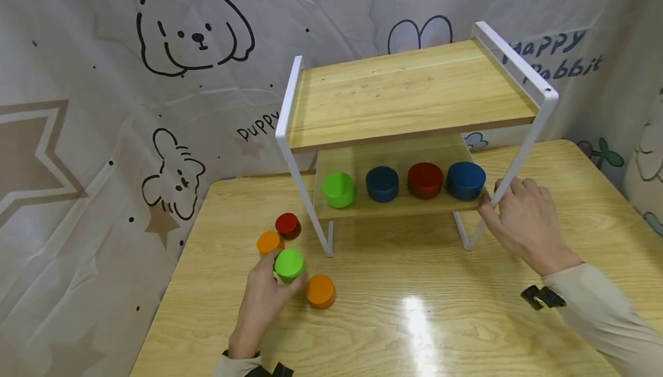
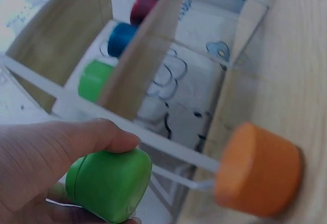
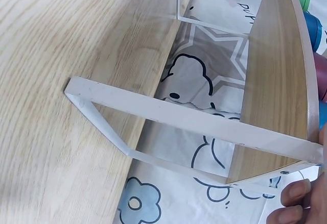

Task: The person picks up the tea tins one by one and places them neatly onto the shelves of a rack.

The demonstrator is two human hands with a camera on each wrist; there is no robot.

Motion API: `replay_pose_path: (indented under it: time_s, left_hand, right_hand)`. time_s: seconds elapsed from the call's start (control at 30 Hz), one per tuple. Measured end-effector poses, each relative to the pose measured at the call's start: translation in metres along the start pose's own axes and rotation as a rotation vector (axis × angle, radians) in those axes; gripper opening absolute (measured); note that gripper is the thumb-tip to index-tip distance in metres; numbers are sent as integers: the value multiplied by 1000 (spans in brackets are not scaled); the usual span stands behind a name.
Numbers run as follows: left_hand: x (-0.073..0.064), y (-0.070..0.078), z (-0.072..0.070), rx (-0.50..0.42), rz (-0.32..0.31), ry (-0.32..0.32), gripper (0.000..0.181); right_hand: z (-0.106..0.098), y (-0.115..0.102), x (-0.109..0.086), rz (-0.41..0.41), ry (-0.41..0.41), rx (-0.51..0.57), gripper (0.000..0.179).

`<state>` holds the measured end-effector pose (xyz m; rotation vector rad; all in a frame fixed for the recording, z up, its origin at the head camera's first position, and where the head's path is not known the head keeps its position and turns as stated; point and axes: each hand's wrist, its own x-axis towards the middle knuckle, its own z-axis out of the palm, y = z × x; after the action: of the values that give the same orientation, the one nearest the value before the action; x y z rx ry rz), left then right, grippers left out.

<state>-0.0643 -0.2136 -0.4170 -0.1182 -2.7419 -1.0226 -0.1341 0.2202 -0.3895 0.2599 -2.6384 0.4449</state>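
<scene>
My left hand (image 1: 264,296) pinches a small round green container (image 1: 290,265) between thumb and fingers, to the left of the wooden two-tier shelf (image 1: 409,95). In the left wrist view a seam rings the green container (image 2: 110,183). Beside that hand are an orange container (image 1: 320,291), another orange container (image 1: 269,242) and a red container (image 1: 288,225). My right hand (image 1: 525,221) grips the shelf's white right-hand frame (image 1: 510,175) at the lower board, its thumb by the board's front corner. In the right wrist view only some curled fingers (image 3: 296,198) show at the edge.
Along the lower board stand a green container (image 1: 338,190), a blue one (image 1: 382,184), a red one (image 1: 425,181) and another blue one (image 1: 465,181). The shelf stands on a wooden table (image 1: 383,331) before a printed cloth (image 1: 207,101).
</scene>
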Motion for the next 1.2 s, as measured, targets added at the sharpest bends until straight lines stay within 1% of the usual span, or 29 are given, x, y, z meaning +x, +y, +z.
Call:
replay_pose_path:
  time_s: [0.1, 0.27, 0.43, 0.53, 0.6, 0.7, 0.9, 1.1, 1.2]
  left_hand:
    - [3, 14, -4, -8, 29, 12, 54]
    - [9, 44, -13, 22, 128, 20, 58]
    - [19, 79, -19, 28, 278, -7, 61]
    - [27, 95, -19, 23, 374, -24, 60]
    - [32, 104, -18, 24, 422, -27, 60]
    - [39, 118, -18, 24, 475, -28, 60]
    - [52, 149, -21, -5, 576, -35, 60]
    - [64, 182, -26, -21, 688, -6, 60]
    - [72, 199, -30, -32, 733, 2, 60]
  right_hand:
    - [0, -1, 1, 2, -2, -9, 33]
    - [-1, 0, 1, 8, -10, -29, 36]
    - [-3, 2, 1, 13, -18, -44, 39]
    - [-3, 3, 0, 10, -25, -52, 39]
    - [-3, 3, 0, 7, -28, -55, 40]
    - [-2, 2, 1, 0, -25, -57, 39]
    - [-1, 3, 0, -17, -4, -52, 35]
    - [-1, 2, 0, -19, -4, -50, 35]
    - [0, 1, 1, -13, -10, -47, 36]
